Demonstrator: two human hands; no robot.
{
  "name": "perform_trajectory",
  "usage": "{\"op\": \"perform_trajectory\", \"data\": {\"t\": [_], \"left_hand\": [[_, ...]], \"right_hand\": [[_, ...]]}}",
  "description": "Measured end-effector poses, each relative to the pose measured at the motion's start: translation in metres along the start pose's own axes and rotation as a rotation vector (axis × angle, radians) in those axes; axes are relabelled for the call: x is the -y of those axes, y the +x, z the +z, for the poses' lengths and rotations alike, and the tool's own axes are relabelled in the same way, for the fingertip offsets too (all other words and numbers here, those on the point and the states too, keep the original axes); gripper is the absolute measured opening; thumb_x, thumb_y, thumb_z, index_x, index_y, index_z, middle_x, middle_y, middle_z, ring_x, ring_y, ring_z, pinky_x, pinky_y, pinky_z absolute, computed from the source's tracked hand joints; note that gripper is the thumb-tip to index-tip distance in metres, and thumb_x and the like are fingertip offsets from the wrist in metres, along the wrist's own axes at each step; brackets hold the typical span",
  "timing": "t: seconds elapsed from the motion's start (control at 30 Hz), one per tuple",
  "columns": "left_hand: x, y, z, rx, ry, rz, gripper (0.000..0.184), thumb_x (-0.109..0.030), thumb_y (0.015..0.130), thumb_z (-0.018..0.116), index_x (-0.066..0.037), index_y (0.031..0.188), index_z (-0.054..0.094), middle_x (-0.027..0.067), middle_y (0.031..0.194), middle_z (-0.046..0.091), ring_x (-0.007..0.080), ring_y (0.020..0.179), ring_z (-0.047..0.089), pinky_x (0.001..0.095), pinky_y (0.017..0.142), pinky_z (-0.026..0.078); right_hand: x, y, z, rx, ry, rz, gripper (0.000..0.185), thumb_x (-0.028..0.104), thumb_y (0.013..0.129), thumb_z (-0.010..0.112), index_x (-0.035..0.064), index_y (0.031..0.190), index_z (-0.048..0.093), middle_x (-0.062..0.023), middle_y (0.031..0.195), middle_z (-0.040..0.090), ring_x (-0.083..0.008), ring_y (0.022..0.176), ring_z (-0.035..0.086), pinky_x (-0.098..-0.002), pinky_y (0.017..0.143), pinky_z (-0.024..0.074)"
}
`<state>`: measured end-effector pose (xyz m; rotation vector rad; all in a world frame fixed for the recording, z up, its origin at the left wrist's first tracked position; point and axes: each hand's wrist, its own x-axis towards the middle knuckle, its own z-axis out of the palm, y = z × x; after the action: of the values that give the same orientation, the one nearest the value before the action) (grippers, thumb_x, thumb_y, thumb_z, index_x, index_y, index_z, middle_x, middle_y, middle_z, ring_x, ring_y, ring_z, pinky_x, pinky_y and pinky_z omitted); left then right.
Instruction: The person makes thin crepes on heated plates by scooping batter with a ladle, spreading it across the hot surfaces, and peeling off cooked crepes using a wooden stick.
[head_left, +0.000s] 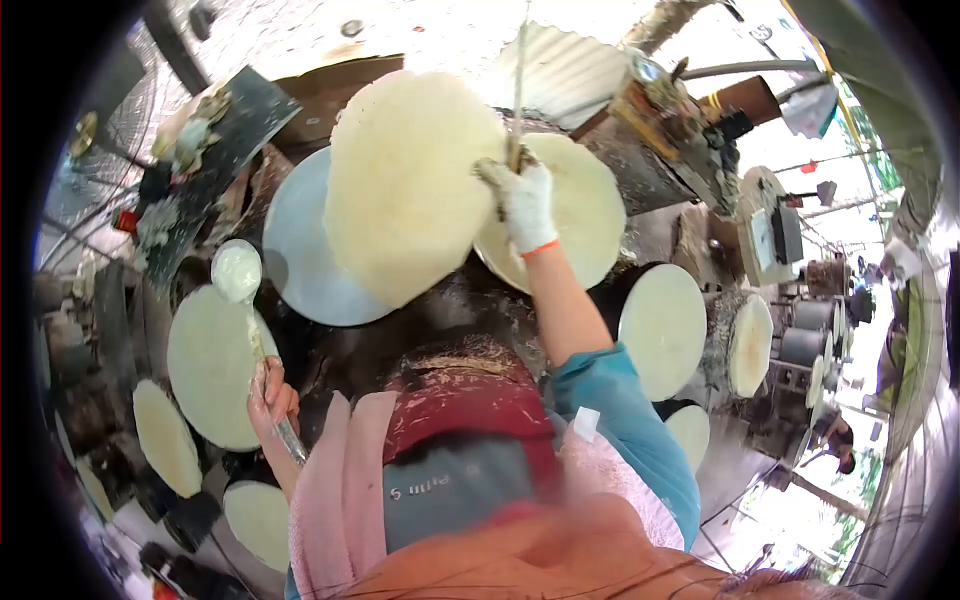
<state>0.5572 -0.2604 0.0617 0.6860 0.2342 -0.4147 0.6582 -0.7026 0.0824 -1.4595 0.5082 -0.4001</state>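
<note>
Lifting step, I'd judge: big pale sheet (415,185) is hanging just left of the gloved right hand (522,192), which is pinching its edge. Blue-grey disc (315,240) is showing farther left of that hand. Ladle (255,335) is running through the left hand (273,400), fingers curling round it. Thin stick (518,100) is jutting from the right hand. Next move is probably calling for steady edge support.
</note>
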Motion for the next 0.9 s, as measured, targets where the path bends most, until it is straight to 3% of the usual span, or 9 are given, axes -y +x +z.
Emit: {"op": "perform_trajectory", "data": {"t": [0.17, 0.2, 0.37, 0.53, 0.63, 0.73, 0.8, 0.87, 0.9], "left_hand": [[0.046, 0.028, 0.061, 0.007, 0.002, -0.032, 0.031, -0.021, 0.103, 0.033, 0.006, 0.109, 0.046, -0.0024, 0.061, 0.039, 0.0038, 0.033, 0.033, 0.0202, 0.035, 0.025], [0.057, 0.032, 0.075, 0.023, -0.002, -0.042, 0.031, -0.021, 0.103, 0.033, 0.007, 0.109, 0.045, -0.0022, 0.061, 0.039, 0.0037, 0.033, 0.033, 0.0201, 0.035, 0.025], [0.106, 0.039, 0.141, -0.003, -0.207, -0.117, 0.031, -0.019, 0.103, 0.028, 0.009, 0.112, 0.041, 0.0000, 0.063, 0.040, 0.0065, 0.034, 0.036, 0.0219, 0.038, 0.026], [0.140, 0.040, 0.178, 0.108, -0.276, -0.150, 0.033, -0.018, 0.103, 0.027, 0.011, 0.113, 0.040, 0.0026, 0.066, 0.042, 0.0090, 0.037, 0.040, 0.0245, 0.042, 0.029], [0.152, 0.038, 0.196, 0.104, -0.248, -0.145, 0.033, -0.018, 0.103, 0.027, 0.010, 0.113, 0.041, 0.0027, 0.067, 0.043, 0.0087, 0.037, 0.040, 0.0237, 0.042, 0.029], [0.154, 0.037, 0.199, 0.094, -0.175, -0.150, 0.034, -0.019, 0.103, 0.027, 0.009, 0.111, 0.043, 0.0011, 0.066, 0.043, 0.0073, 0.036, 0.039, 0.0231, 0.041, 0.028], [0.151, 0.036, 0.192, 0.054, -0.147, -0.174, 0.034, -0.020, 0.103, 0.028, 0.009, 0.111, 0.044, 0.0000, 0.064, 0.042, 0.0063, 0.035, 0.038, 0.0229, 0.040, 0.027], [0.146, 0.041, 0.189, 0.030, -0.107, -0.198, 0.031, -0.020, 0.103, 0.032, 0.008, 0.110, 0.046, -0.0016, 0.061, 0.041, 0.0046, 0.034, 0.035, 0.0220, 0.037, 0.026], [0.143, 0.044, 0.182, 0.033, -0.103, -0.219, 0.030, -0.020, 0.102, 0.035, 0.007, 0.109, 0.046, -0.0021, 0.061, 0.040, 0.0038, 0.033, 0.033, 0.0205, 0.036, 0.026]], "right_hand": [[-0.029, 0.054, -0.185, -0.012, -0.109, 0.036, 0.048, 0.008, 0.078, 0.074, -0.0065, 0.119, 0.055, -0.0067, 0.086, 0.065, -0.0115, 0.077, 0.065, -0.0216, 0.067, 0.0508], [-0.040, 0.065, -0.216, -0.021, -0.130, 0.111, 0.037, 0.003, 0.077, 0.072, -0.0045, 0.110, 0.058, -0.0055, 0.088, 0.063, -0.0097, 0.079, 0.061, -0.0221, 0.065, 0.0519], [-0.142, 0.126, -0.334, 0.081, -0.308, 0.114, 0.056, 0.007, 0.073, 0.078, -0.0023, 0.122, 0.054, -0.0091, 0.109, 0.062, -0.0143, 0.091, 0.060, -0.0262, 0.082, 0.0499], [-0.102, 0.126, -0.335, -0.015, -0.498, -0.010, 0.092, 0.019, 0.067, 0.085, -0.0006, 0.142, 0.034, -0.0128, 0.135, 0.052, -0.0179, 0.116, 0.055, -0.0270, 0.095, 0.0438], [-0.133, 0.138, -0.364, 0.018, -0.698, 0.062, 0.103, 0.033, 0.062, 0.087, 0.0020, 0.144, 0.032, -0.0139, 0.136, 0.051, -0.0213, 0.116, 0.056, -0.0282, 0.097, 0.0427], [-0.174, 0.161, -0.382, 0.036, -0.659, -0.128, 0.106, 0.042, 0.061, 0.085, 0.0032, 0.144, 0.032, -0.0166, 0.131, 0.055, -0.0252, 0.114, 0.058, -0.0300, 0.095, 0.0445], [-0.155, 0.155, -0.366, 0.143, -0.725, 0.144, 0.099, 0.029, 0.064, 0.085, -0.0031, 0.142, 0.033, -0.0178, 0.135, 0.051, -0.0218, 0.120, 0.054, -0.0284, 0.099, 0.0408], [-0.133, 0.140, -0.347, 0.147, -0.891, 0.088, 0.091, 0.018, 0.067, 0.082, -0.0044, 0.141, 0.034, -0.0185, 0.136, 0.050, -0.0216, 0.123, 0.052, -0.0283, 0.103, 0.0384], [-0.132, 0.136, -0.341, 0.110, -0.889, 0.027, 0.088, 0.023, 0.067, 0.081, -0.0013, 0.140, 0.037, -0.0191, 0.131, 0.053, -0.0253, 0.119, 0.054, -0.0320, 0.100, 0.0409]]}}
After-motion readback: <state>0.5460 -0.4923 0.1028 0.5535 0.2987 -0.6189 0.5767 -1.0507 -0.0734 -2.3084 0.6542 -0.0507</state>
